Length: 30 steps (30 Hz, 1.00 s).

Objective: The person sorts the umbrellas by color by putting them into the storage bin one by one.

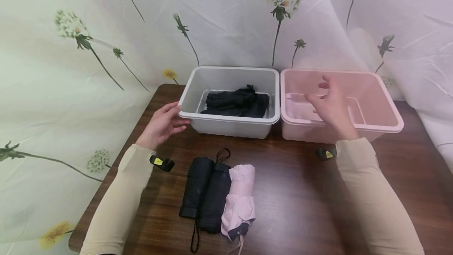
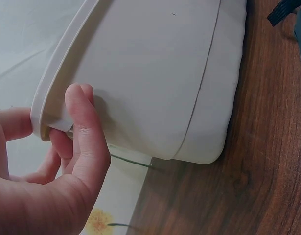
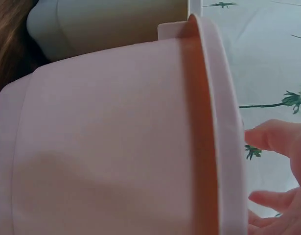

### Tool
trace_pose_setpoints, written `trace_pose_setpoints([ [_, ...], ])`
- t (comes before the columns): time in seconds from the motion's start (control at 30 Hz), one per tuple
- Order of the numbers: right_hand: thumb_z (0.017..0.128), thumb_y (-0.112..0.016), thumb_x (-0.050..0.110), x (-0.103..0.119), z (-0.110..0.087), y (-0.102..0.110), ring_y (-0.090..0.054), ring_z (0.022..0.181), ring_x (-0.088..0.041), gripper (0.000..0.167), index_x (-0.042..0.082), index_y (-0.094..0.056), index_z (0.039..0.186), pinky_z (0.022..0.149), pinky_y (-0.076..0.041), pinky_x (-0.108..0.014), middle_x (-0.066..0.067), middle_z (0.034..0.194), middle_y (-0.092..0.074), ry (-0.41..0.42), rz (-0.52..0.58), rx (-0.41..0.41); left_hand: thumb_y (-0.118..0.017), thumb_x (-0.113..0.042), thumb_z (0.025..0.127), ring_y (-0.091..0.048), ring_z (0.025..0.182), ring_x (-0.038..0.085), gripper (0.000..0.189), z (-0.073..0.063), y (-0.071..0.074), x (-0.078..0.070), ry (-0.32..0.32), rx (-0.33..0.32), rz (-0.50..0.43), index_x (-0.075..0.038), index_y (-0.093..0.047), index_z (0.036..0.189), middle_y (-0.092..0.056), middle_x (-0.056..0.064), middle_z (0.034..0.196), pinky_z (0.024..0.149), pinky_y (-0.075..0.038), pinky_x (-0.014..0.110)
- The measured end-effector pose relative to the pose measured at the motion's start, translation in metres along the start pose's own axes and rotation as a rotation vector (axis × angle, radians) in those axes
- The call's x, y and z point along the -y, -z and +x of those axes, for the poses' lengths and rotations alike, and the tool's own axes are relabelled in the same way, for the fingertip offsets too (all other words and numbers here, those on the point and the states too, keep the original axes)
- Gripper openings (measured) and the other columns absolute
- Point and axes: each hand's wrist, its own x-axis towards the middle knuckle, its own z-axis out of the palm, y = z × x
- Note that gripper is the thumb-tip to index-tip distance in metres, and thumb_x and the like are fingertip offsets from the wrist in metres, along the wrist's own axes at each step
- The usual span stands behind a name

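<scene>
My left hand (image 1: 161,126) grips the left front corner of a white plastic bin (image 1: 230,128); in the left wrist view its thumb and fingers (image 2: 86,127) pinch the rim. Folded black umbrellas (image 1: 231,103) lie inside that bin, overlapping. My right hand (image 1: 332,107) hovers over the pink plastic bin (image 1: 308,132), fingers spread and holding nothing. Something pale pink (image 1: 295,107) shows at the left of the pink bin's floor, too faint to tell. On the table in front, two black folded umbrellas (image 1: 197,186) lie beside a pink folded umbrella (image 1: 242,192).
Both bins stand side by side at the back of the dark wooden table (image 1: 290,207). Directly behind them hangs a white cloth (image 1: 230,30) with dandelion prints. The umbrellas' wrist loops (image 1: 223,154) stick out at their ends.
</scene>
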Motion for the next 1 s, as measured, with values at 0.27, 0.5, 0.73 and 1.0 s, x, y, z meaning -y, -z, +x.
trace_pose_setpoints([
  [0.27,0.095,-0.058,0.030,0.000,-0.010,0.005,-0.060,0.079,-0.002,0.049,0.004,-0.049,0.135,0.058,-0.053,-0.015,-0.019,0.122,-0.060,0.053,-0.031,-0.038,-0.054,-0.029,0.100,-0.071,0.082,0.014,0.057,0.000,-0.001,-0.001,0.007,-0.001,-0.022,-0.015,-0.030,0.150,-0.051,0.006,0.123,0.070,-0.058,0.027],
  [0.5,0.093,-0.061,0.035,0.020,-0.030,0.007,-0.058,0.078,0.004,0.045,0.008,-0.057,0.130,0.062,-0.050,-0.013,-0.014,0.116,-0.065,0.098,-0.061,-0.042,-0.054,-0.029,0.100,-0.071,0.083,0.014,0.057,-0.002,-0.001,-0.001,0.006,0.000,-0.012,-0.016,-0.031,0.150,-0.051,0.005,0.123,0.071,-0.058,0.027],
  [0.73,0.093,-0.062,0.027,0.034,-0.058,0.001,-0.059,0.087,-0.003,0.041,0.009,-0.058,0.130,0.073,-0.048,-0.015,-0.012,0.113,-0.066,0.191,-0.021,-0.026,-0.056,-0.031,0.099,-0.071,0.083,0.014,0.059,-0.002,-0.001,-0.001,0.008,0.000,-0.023,-0.017,-0.031,0.150,-0.052,0.005,0.122,0.071,-0.058,0.027],
  [1.0,0.091,-0.068,0.021,0.029,-0.087,-0.025,-0.063,0.089,-0.010,0.039,0.010,-0.059,0.127,0.074,-0.050,-0.012,-0.010,0.110,-0.066,0.230,0.055,0.031,-0.055,-0.031,0.099,-0.070,0.085,0.015,0.057,-0.002,-0.002,-0.001,0.005,0.002,-0.016,-0.017,-0.032,0.149,-0.053,0.004,0.121,0.071,-0.058,0.027],
])
